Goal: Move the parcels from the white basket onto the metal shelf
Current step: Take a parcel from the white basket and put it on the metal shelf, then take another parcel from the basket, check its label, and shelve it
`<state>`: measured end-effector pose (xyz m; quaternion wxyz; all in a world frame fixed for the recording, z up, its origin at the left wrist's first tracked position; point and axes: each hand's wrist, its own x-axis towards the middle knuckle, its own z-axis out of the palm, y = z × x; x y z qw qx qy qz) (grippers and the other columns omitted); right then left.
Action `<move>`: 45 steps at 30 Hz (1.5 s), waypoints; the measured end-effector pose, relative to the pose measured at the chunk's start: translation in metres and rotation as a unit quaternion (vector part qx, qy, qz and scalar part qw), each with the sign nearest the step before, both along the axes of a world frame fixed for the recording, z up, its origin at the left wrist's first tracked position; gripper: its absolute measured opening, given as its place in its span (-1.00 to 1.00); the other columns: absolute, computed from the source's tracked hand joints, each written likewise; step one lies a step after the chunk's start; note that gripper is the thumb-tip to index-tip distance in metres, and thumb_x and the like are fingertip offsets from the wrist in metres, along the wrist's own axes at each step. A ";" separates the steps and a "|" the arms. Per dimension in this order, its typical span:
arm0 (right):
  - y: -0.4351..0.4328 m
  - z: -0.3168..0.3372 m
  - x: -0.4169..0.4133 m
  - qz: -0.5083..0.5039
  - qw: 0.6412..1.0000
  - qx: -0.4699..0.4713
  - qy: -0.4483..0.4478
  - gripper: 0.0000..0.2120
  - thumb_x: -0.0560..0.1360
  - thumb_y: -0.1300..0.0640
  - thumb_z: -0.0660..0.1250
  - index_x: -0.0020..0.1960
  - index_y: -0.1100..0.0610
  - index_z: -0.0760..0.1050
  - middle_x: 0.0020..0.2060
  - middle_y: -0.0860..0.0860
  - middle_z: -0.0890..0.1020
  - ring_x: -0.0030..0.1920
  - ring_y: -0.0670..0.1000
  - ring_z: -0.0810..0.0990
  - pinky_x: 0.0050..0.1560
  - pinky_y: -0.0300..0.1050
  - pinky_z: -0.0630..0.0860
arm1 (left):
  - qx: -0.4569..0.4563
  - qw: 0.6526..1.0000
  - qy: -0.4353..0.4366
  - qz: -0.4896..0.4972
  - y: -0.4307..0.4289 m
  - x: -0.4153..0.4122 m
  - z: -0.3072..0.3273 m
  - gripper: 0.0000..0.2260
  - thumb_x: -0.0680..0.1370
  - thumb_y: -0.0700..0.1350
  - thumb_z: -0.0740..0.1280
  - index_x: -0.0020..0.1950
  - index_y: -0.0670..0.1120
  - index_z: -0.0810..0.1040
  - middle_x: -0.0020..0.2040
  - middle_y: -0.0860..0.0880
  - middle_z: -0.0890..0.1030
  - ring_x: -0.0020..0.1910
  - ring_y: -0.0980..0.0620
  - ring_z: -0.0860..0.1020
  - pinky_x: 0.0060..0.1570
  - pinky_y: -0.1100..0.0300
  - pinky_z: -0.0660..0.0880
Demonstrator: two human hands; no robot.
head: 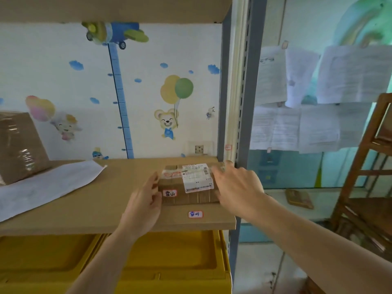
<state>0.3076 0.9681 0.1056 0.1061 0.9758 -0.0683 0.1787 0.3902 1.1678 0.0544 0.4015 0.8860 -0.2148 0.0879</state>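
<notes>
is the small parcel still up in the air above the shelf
No, the small parcel sits flat on the shelf board, with the left hand and right hand at its sides.

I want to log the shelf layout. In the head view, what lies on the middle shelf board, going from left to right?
Big brown box → white paper sheet → left hand → small parcel → right hand.

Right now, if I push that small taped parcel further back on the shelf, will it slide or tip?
The small taped parcel looks flat and low, so it should slide rather than tip. Its glossy tape may help it glide on the shelf board. It looks like stiff cardboard, probably light.
</notes>
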 end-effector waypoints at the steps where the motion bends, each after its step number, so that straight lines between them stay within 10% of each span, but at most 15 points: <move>1: -0.002 0.002 -0.006 0.031 0.999 0.026 -0.027 -0.54 0.57 0.09 0.36 0.43 0.03 0.34 0.27 0.10 0.58 -0.08 0.10 0.70 -0.16 -0.02 0.67 | -0.019 0.999 -0.034 0.017 -0.001 -0.004 0.002 -0.52 0.66 -0.22 0.21 0.58 -0.05 0.26 0.47 -0.07 0.48 0.35 0.02 0.48 0.31 0.03 0.47; 7: -0.059 0.012 -0.073 0.182 0.950 0.182 -0.179 -0.60 0.53 0.04 0.36 0.36 0.03 0.44 0.17 -0.06 0.63 -0.10 -0.03 0.66 -0.14 -0.08 0.64 | -0.127 0.958 -0.251 -0.051 -0.058 -0.057 0.032 -0.57 0.56 -0.25 0.22 0.44 -0.10 0.48 0.38 0.06 0.53 0.39 0.08 0.47 0.32 -0.04 0.49; 10: -0.127 0.013 -0.118 0.173 0.935 0.242 -0.193 -0.47 0.50 0.05 0.43 0.43 0.00 0.38 0.29 -0.16 0.52 0.23 -0.14 0.50 0.24 -0.26 0.44 | -0.145 0.940 -0.260 -0.166 -0.127 -0.100 0.046 -0.59 0.57 -0.26 0.22 0.43 -0.10 0.48 0.39 0.11 0.52 0.42 0.17 0.44 0.35 0.03 0.47; 14: -0.232 0.012 -0.204 0.106 0.936 0.273 -0.196 -0.31 0.50 0.00 0.45 0.54 -0.06 0.24 0.38 -0.25 0.38 0.34 -0.32 0.28 0.25 -0.67 0.04 | -0.167 0.919 -0.243 -0.261 -0.251 -0.161 0.045 -0.60 0.61 -0.21 0.18 0.46 -0.18 0.45 0.42 -0.03 0.52 0.45 0.08 0.43 0.40 0.03 0.41; 19: -0.361 -0.002 -0.337 -0.004 0.940 0.256 -0.225 -0.29 0.50 0.03 0.45 0.57 -0.01 0.23 0.52 -0.12 0.39 0.50 -0.19 0.30 0.40 -0.43 0.14 | -0.209 0.876 -0.184 -0.395 -0.428 -0.257 0.024 -0.61 0.62 -0.21 0.19 0.46 -0.18 0.45 0.43 -0.02 0.52 0.45 0.10 0.43 0.40 0.04 0.40; 24: -0.467 -0.012 -0.458 -0.141 0.923 0.264 -0.242 -0.28 0.50 0.05 0.46 0.58 -0.03 0.23 0.51 -0.12 0.40 0.39 -0.30 0.30 0.23 -0.68 0.06 | -0.221 0.820 -0.145 -0.508 -0.580 -0.352 0.011 -0.61 0.65 -0.10 0.19 0.47 -0.15 0.44 0.45 -0.02 0.51 0.47 0.09 0.42 0.40 0.05 0.39; 31: -0.588 -0.034 -0.530 -0.227 0.892 0.267 -0.284 -0.28 0.46 0.05 0.47 0.53 -0.15 0.23 0.44 -0.10 0.49 0.38 -0.02 0.51 0.34 0.11 0.51 | -0.199 0.790 -0.100 -0.571 -0.742 -0.417 -0.005 -0.60 0.63 -0.11 0.21 0.49 -0.09 0.43 0.45 0.04 0.49 0.35 0.46 0.38 0.27 0.49 0.30; 39: -0.758 -0.073 -0.502 -0.261 0.892 0.265 -0.259 -0.27 0.49 -0.02 0.45 0.56 -0.11 0.19 0.52 -0.14 0.38 0.48 -0.09 0.36 0.43 -0.10 0.34 | -0.190 0.799 -0.054 -0.568 -0.923 -0.401 -0.042 -0.60 0.65 0.06 0.18 0.50 0.12 0.36 0.36 0.55 0.32 0.35 0.55 0.30 0.28 0.52 0.28; 45: -0.890 -0.097 -0.457 -0.265 0.882 0.313 -0.232 -0.33 0.49 0.00 0.44 0.53 -0.01 0.28 0.47 -0.08 0.45 0.46 -0.05 0.40 0.37 -0.17 0.34 | -0.190 0.820 0.022 -0.540 -1.034 -0.375 -0.066 -0.57 0.62 0.09 0.17 0.50 0.12 0.36 0.45 0.20 0.44 0.44 0.26 0.40 0.40 0.14 0.40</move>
